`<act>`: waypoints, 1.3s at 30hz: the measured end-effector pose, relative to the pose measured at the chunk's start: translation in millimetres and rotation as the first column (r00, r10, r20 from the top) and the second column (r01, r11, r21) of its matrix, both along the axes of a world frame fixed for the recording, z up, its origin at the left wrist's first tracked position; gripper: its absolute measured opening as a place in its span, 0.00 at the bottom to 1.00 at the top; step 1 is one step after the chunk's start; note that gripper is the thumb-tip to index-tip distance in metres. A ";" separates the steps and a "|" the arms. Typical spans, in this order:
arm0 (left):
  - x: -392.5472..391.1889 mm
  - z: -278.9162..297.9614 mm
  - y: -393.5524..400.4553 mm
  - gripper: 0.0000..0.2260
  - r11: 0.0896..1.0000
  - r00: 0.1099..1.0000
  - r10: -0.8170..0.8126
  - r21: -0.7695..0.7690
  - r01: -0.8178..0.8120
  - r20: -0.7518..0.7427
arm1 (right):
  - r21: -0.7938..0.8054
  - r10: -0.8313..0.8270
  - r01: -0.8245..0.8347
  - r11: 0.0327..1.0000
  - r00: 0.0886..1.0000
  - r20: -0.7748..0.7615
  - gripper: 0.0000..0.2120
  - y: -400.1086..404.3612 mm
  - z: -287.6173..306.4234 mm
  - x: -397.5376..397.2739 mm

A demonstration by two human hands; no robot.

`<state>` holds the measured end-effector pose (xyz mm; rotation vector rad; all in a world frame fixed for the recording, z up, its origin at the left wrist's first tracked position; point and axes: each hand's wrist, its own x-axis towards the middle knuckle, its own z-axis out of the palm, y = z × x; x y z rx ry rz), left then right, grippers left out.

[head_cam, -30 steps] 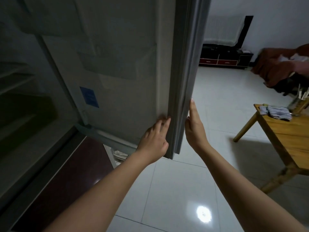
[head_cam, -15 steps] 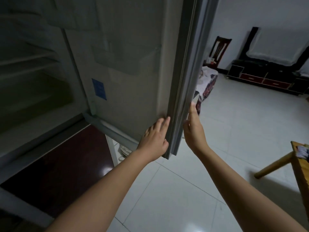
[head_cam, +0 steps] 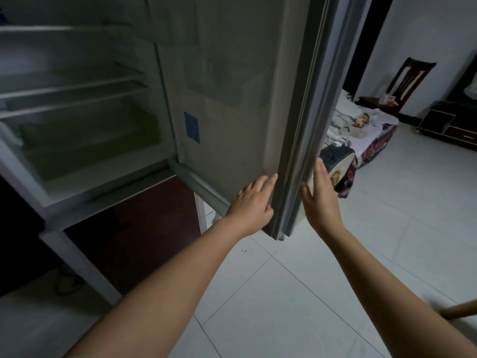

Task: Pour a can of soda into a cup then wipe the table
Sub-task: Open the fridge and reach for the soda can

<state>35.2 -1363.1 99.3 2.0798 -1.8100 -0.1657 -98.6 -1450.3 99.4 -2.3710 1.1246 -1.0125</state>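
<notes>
An open fridge door (head_cam: 232,99) fills the middle of the view. My left hand (head_cam: 254,202) lies with straight fingers against the door's inner face near its lower edge. My right hand (head_cam: 320,200) is flat beside the door's outer edge, fingers pointing up. The fridge interior (head_cam: 77,120) at left shows bare shelves and a pale drawer. No soda can, cup or cloth is in view.
White tiled floor (head_cam: 309,280) spreads below and to the right. A bed with patterned covers (head_cam: 361,135) lies behind the door, a dark chair (head_cam: 410,81) and a low cabinet (head_cam: 449,122) stand beyond it. A wooden table leg (head_cam: 462,310) pokes in at the lower right.
My view has turned left: the fridge shelves have come into sight and the wooden table has slid out to the right. Both hands stay at the door's edge as it swings.
</notes>
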 end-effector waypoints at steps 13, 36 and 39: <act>78.7 6.6 166.2 0.25 0.929 0.898 0.359 -0.010 -0.369 0.253 | -0.334 0.156 -0.307 0.891 0.899 -0.410 0.27 95.6 7.1 40.1; 146.1 5.3 306.3 0.25 0.672 0.627 0.697 -0.014 -0.740 0.348 | -0.133 0.487 -0.773 0.620 0.512 -0.707 0.26 189.0 -0.7 190.1; 161.7 18.4 289.5 0.24 0.650 0.598 0.727 -0.059 -0.757 0.337 | -0.173 0.503 -0.774 0.609 0.546 -0.670 0.24 174.0 12.1 212.2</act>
